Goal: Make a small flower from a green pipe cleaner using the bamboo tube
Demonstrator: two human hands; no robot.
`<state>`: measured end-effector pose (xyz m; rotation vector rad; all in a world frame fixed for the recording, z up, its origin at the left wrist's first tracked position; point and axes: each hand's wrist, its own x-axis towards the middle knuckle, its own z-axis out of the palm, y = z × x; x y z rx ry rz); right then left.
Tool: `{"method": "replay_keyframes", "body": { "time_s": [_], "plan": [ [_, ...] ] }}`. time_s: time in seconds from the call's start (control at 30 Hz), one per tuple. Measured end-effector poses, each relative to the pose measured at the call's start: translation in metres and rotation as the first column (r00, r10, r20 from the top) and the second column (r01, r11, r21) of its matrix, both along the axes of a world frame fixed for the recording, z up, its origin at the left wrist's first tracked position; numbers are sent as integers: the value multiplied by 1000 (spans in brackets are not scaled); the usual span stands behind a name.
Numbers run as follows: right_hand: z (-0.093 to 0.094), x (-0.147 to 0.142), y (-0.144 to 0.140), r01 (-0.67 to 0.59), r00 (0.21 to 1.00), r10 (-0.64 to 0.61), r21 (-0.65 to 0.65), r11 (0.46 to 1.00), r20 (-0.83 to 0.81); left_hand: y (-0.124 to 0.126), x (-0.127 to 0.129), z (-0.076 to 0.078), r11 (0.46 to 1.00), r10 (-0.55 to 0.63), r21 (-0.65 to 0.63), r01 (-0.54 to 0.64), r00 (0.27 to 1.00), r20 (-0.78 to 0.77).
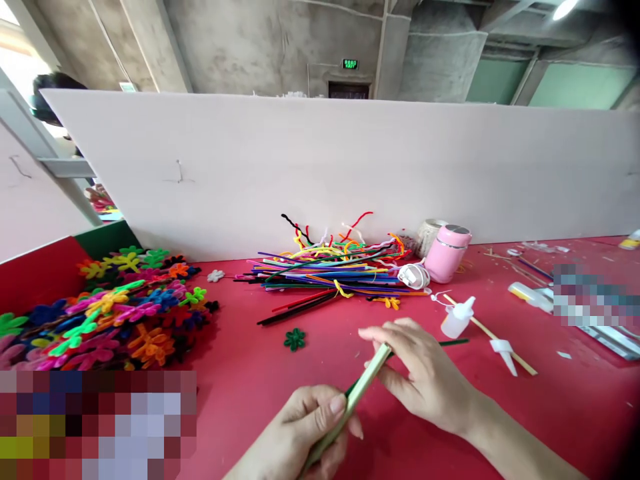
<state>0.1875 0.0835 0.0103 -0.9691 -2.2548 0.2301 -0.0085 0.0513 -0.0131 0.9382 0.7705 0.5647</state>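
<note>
My left hand (320, 423) is closed round a flat, pale green strip (367, 381), which slants up to the right. Dark green fuzzy material shows along the strip's edge beside my thumb. At the strip's upper end is my right hand (415, 367), fingers bent around a dark green pipe cleaner (454, 342) whose tail sticks out to the right behind the hand. My palm and fingers hide most of its length. A dark green pipe-cleaner flower (295, 339) lies on the red table (240, 400), left of my hands.
A pile of coloured pipe cleaners (325, 270) lies before the white partition (310, 167). Many fuzzy flowers (115, 310) are heaped at left. Beyond my right hand stand a pink cylindrical device (449, 253), a glue bottle (457, 319) and a thin wooden stick (525, 365).
</note>
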Motion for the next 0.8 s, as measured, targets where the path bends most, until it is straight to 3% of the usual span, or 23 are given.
{"method": "replay_keyframes", "body": {
  "time_s": [0.07,0.17,0.23,0.3,0.43,0.53,0.6,0.67,0.73,0.8],
  "plan": [
    [13,0,-4,-47,996,31,-177,983,-89,0,-4,2,1000,20,-9,-20,999,41],
    [24,4,-6,-164,971,67,-432,887,-231,0,-6,1,999,34,-12,-33,991,128],
    [21,8,-3,-235,945,62,-538,809,-321,1,-5,-2,999,50,-8,-49,983,179],
    [9,9,2,-236,921,-11,-581,779,-388,2,-3,-5,997,77,-19,-74,976,201],
    [-30,5,12,-65,858,-233,-546,835,-458,4,4,-12,971,236,-87,-223,953,192],
    [-52,5,17,65,737,-418,-559,827,-532,4,9,-16,938,347,-71,-340,922,170],
    [-57,8,18,98,650,-461,-535,839,-604,5,10,-19,918,397,-49,-394,905,150],
    [-53,11,17,147,618,-445,-461,875,-648,6,10,-21,908,419,-32,-418,900,121],
    [-44,14,13,193,704,-377,-348,917,-601,7,8,-21,916,399,14,-400,915,60],
    [-35,15,7,160,861,-244,-218,963,-446,7,5,-18,917,387,127,-378,920,-57]
  ]
}}
